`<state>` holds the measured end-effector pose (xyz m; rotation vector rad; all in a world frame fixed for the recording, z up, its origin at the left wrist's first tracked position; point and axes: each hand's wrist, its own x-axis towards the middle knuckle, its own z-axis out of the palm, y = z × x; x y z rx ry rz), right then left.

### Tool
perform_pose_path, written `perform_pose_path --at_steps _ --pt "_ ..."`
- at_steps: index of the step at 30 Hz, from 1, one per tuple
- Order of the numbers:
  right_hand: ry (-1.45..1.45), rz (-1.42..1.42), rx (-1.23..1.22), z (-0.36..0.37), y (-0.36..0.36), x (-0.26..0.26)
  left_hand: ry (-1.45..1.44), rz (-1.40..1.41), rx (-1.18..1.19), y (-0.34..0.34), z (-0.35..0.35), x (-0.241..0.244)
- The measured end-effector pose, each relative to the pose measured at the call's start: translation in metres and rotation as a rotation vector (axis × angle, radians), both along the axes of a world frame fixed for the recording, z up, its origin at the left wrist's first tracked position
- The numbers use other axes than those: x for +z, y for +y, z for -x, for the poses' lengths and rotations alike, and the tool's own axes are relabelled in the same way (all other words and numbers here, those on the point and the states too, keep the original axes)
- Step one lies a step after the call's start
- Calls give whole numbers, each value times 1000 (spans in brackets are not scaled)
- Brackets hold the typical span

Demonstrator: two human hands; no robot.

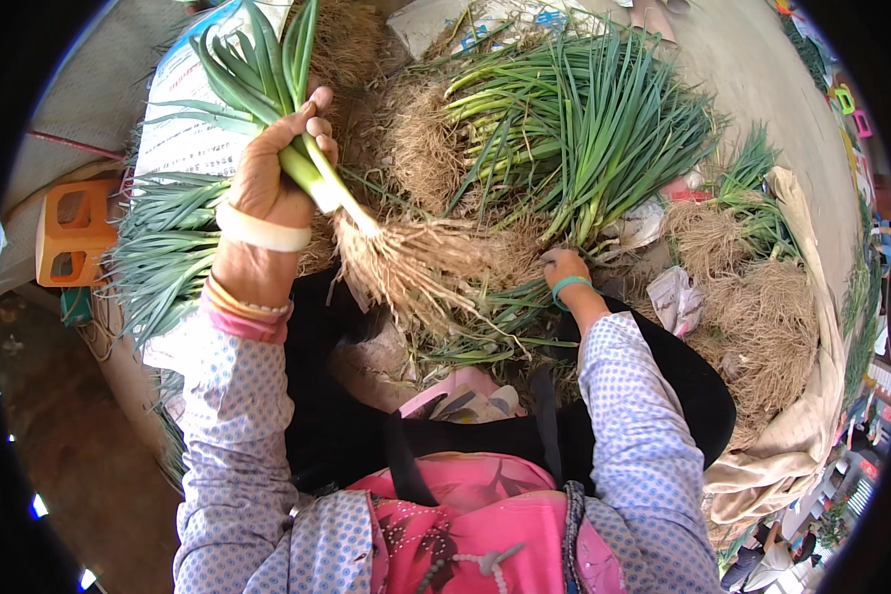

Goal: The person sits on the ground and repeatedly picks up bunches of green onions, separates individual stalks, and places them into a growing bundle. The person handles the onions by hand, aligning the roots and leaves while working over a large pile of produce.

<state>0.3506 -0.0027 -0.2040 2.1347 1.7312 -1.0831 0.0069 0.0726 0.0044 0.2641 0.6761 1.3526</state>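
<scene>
Raised at the upper left, my left hand point(276, 167) is closed around the stalks of a few green onions point(308, 171), with green leaves above the fist and long brown roots hanging to the lower right. My right hand point(566, 269) is lower and further right, at the base of a large pile of green onions point(601, 134). Its fingertips are at the roots and stalks there; whether they grip any is hidden. The pile's roots point(431, 148) point left. Loose green leaves point(505, 319) lie between my arms.
Left of my left arm, more green onions point(167, 252) lie beside a printed white sack point(193, 137) and an orange plastic stool point(78, 234). Rooted bunches point(765, 327) rest at right inside a beige cloth point(809, 416). A crumpled white wrapper point(676, 301) lies near my right wrist.
</scene>
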Motion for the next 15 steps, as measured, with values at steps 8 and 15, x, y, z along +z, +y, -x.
perform_pose_path --at_steps 8,15 --pt "38 1 -791 -2 36 -82 121 158 66 -2 -5 -1" --pt "47 -255 -1015 14 46 -110 101 174 91 -12 3 -6"
